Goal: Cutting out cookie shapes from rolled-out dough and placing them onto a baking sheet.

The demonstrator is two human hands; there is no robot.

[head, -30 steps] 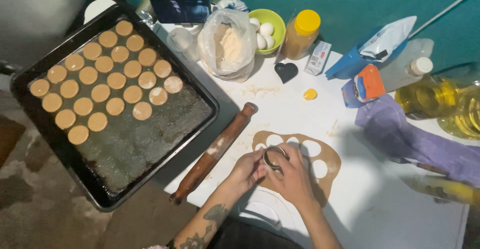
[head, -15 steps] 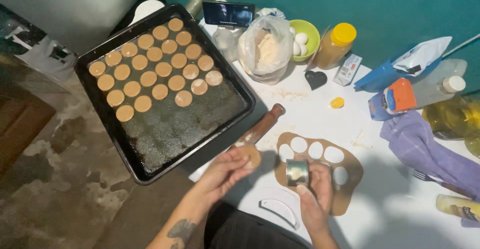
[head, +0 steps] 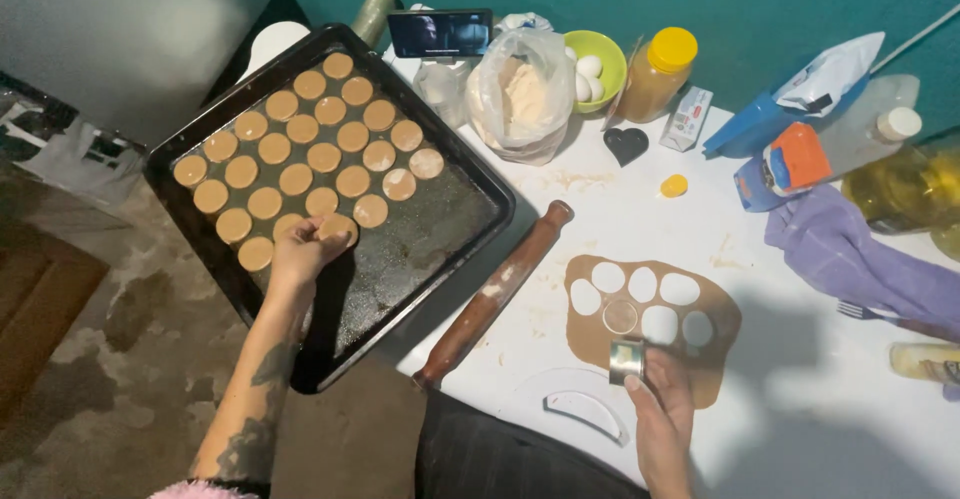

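Left hand (head: 300, 251) out over the dark baking tray (head: 440, 229), fingers curled around a round dough disc (head: 336, 227) just at the end of the lowest row. Right hand (head: 662, 399) low over the white table (head: 620, 209), closed on a short metal ring cutter (head: 627, 360) held at the near edge of the rolled dough sheet (head: 715, 324).

Disc soft and thin by the look of it: likely to stretch or fold if pinched too hard, or to land overlapping a neighbour in the rows of dough rounds (head: 300, 159), already close-packed. Could stick together there.

Sheet mostly holes, one round (head: 620, 316) cut but left in place; little solid dough remaining, so a careless press risks an incomplete circle or a tear across the thin bridges.

Rolling pin (head: 495, 294) slanted between tray and sheet, one end at the table's edge: prone to roll off if bumped by a forearm. Tray itself overhanging the table's side, apt to tip under a heavy lean. Further back, a bag of flour (head: 520, 99), green bowl of eggs (head: 592, 59) and a yellow-capped jar (head: 655, 74), well apart from both hands.
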